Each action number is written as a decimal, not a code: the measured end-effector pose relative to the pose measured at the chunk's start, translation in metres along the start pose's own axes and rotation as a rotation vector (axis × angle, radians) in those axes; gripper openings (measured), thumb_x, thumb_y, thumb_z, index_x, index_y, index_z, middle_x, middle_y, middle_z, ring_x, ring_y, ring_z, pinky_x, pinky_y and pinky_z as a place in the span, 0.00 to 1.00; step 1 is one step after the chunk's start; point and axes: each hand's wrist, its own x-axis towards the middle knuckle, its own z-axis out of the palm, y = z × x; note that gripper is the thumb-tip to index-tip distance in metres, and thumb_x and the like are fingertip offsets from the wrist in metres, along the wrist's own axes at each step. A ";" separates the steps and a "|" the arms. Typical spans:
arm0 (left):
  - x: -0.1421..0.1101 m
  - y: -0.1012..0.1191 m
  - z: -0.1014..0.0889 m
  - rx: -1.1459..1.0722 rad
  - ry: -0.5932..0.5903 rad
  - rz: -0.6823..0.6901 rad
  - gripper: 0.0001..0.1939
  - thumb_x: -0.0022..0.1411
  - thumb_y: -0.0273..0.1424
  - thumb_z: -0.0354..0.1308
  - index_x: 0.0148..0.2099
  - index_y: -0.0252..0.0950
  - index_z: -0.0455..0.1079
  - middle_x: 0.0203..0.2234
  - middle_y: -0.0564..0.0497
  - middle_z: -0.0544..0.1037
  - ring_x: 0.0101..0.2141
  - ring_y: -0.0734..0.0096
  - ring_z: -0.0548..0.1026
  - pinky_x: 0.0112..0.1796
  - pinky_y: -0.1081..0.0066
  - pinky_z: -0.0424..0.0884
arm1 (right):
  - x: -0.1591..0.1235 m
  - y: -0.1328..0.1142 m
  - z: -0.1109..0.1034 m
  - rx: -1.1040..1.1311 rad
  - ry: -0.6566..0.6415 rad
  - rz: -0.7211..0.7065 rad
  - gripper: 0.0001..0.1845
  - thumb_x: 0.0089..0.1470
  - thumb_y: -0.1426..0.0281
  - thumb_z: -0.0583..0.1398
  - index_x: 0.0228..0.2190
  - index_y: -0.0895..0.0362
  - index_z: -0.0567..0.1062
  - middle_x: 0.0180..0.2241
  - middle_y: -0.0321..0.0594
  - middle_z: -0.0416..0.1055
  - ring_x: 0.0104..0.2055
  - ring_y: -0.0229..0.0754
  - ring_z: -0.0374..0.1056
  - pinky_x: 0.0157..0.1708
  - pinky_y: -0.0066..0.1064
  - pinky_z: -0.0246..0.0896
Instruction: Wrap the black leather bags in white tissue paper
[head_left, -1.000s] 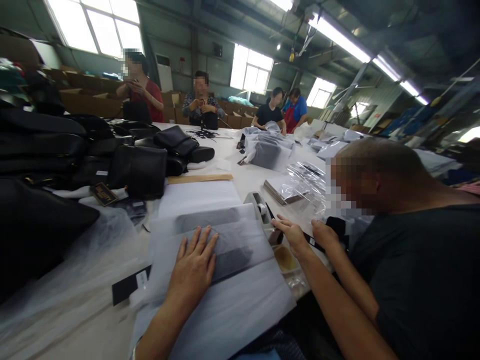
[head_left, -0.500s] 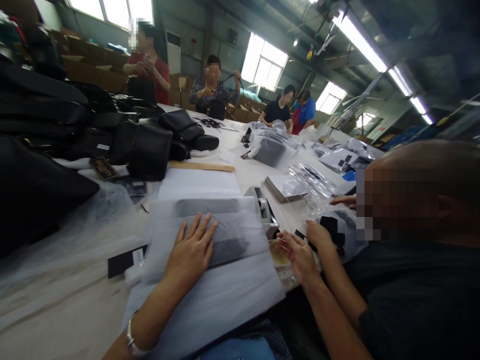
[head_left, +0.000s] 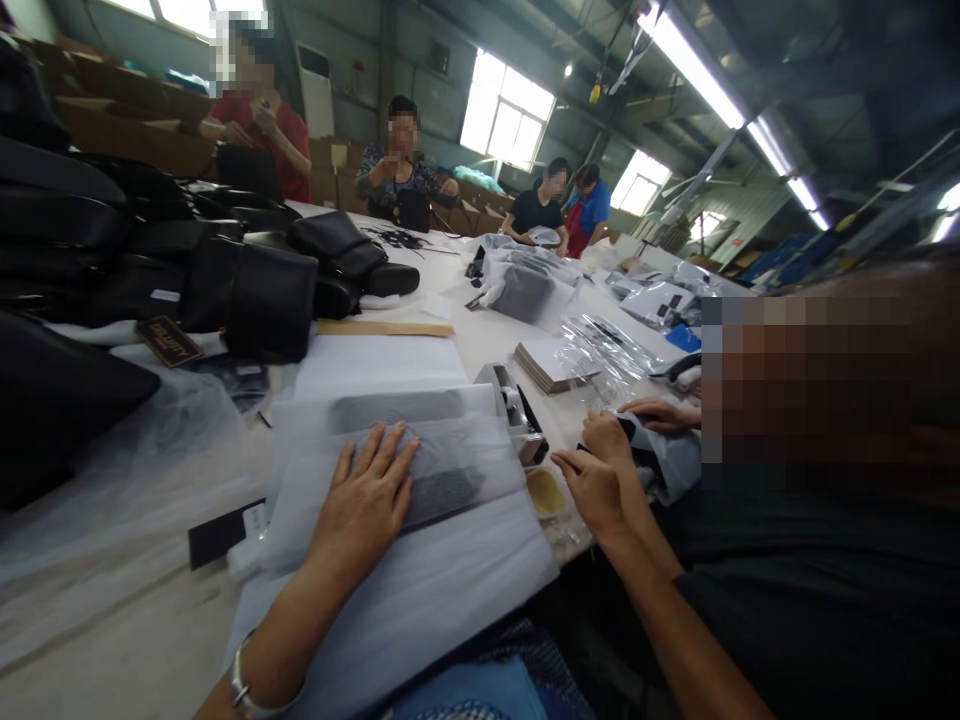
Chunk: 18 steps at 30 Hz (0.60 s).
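Observation:
My left hand (head_left: 364, 500) lies flat, fingers spread, on a dark item wrapped in white tissue paper (head_left: 420, 470) at the near edge of the table (head_left: 112, 600). A bracelet shows on that wrist. My right hand (head_left: 592, 490) hovers at the table edge, fingers stretched toward a tape dispenser (head_left: 514, 410) and a small yellowish dish (head_left: 545, 493), holding nothing that I can see. Close behind it, a co-worker's two hands (head_left: 637, 425) rest on a black and white packet.
A co-worker in a dark shirt (head_left: 825, 580) sits very close on my right. Black bags (head_left: 255, 300) are piled at the left. A black tag (head_left: 217, 533), a wooden ruler (head_left: 382, 328), wrapped bundles (head_left: 525, 285) and plastic sleeves (head_left: 600, 350) lie on the table. Other people sit at the far end.
My right hand drew back from the tape dispenser toward the table edge. The co-worker's head leaned further in, and both of their hands now show. My left hand stayed put.

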 end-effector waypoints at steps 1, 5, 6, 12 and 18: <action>0.000 -0.001 0.001 -0.003 0.004 0.004 0.24 0.68 0.31 0.46 0.65 0.39 0.61 0.66 0.47 0.57 0.66 0.51 0.55 0.60 0.46 0.56 | -0.001 0.001 -0.007 -0.113 -0.010 -0.109 0.09 0.55 0.64 0.61 0.33 0.52 0.82 0.33 0.43 0.79 0.36 0.49 0.75 0.41 0.40 0.70; 0.000 -0.002 0.002 -0.012 0.009 0.010 0.24 0.68 0.32 0.46 0.65 0.38 0.61 0.66 0.47 0.57 0.66 0.50 0.54 0.60 0.45 0.56 | 0.002 -0.001 -0.032 -0.319 -0.103 -0.400 0.15 0.62 0.71 0.54 0.43 0.49 0.80 0.40 0.41 0.79 0.41 0.47 0.74 0.47 0.40 0.68; 0.000 -0.002 0.002 -0.012 0.008 0.010 0.24 0.68 0.32 0.46 0.65 0.39 0.61 0.66 0.47 0.57 0.66 0.50 0.54 0.60 0.45 0.56 | 0.005 -0.004 -0.037 -0.318 -0.128 -0.446 0.16 0.62 0.72 0.54 0.44 0.49 0.80 0.41 0.40 0.79 0.42 0.46 0.74 0.48 0.40 0.68; 0.000 -0.001 -0.002 -0.005 0.001 0.003 0.24 0.68 0.31 0.47 0.65 0.40 0.60 0.66 0.48 0.57 0.65 0.51 0.55 0.60 0.45 0.57 | 0.037 -0.049 -0.028 -0.206 -0.332 -0.598 0.15 0.64 0.70 0.53 0.44 0.47 0.79 0.41 0.38 0.79 0.42 0.43 0.74 0.47 0.37 0.68; 0.001 0.000 -0.004 0.008 -0.019 -0.012 0.25 0.68 0.30 0.48 0.66 0.42 0.60 0.67 0.49 0.56 0.66 0.52 0.55 0.60 0.46 0.59 | 0.077 -0.104 0.028 -0.079 -0.482 -0.811 0.10 0.61 0.61 0.58 0.39 0.47 0.80 0.35 0.37 0.78 0.36 0.39 0.73 0.39 0.28 0.66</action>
